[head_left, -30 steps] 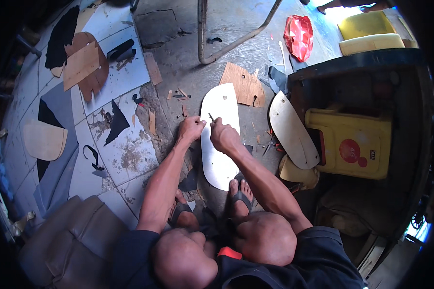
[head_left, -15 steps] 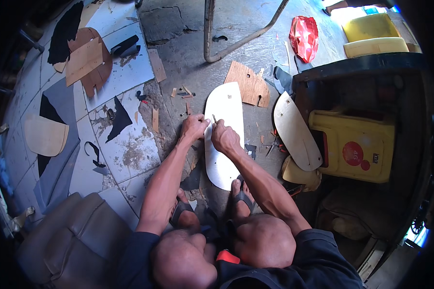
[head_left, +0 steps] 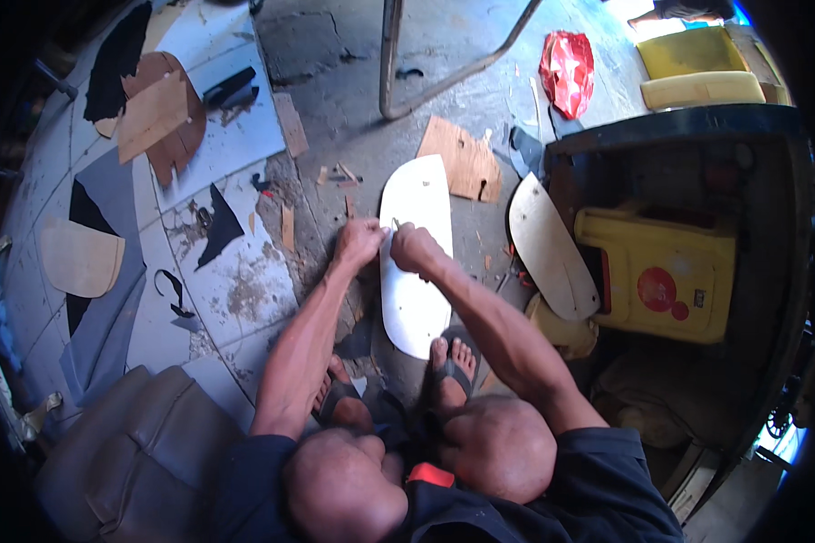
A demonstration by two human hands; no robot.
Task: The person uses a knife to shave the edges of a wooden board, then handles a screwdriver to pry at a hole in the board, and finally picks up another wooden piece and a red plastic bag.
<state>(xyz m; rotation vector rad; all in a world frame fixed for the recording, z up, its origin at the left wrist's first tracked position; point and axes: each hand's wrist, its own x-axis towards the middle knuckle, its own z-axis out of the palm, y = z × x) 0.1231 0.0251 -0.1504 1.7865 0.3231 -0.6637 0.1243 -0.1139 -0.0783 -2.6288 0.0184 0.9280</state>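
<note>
A long white board (head_left: 416,309) with one curved side and small holes lies on the floor in front of my feet. My left hand (head_left: 364,237) is closed on its left edge, thumb and fingers pressed together there. My right hand (head_left: 415,244) lies over the board just right of the left one, closed on a small slim tool (head_left: 397,223) whose tip points forward; what kind of tool is too small to tell. A second, paler shaped board (head_left: 550,246) rests at the right, beside some small tools that are partly hidden.
Plywood (head_left: 457,160), fabric scraps (head_left: 222,235) and cut panels (head_left: 81,258) litter the floor. A dark cabinet (head_left: 670,122) holding a yellow plastic item (head_left: 661,253) stands right. A metal frame (head_left: 390,68) is ahead, a grey cushion (head_left: 127,452) lower left, another person (head_left: 670,11) top right.
My hands stay at the board's left edge, the right one shifted only slightly with the tool. The view moves a little, and more of the other person shows at the top right.
</note>
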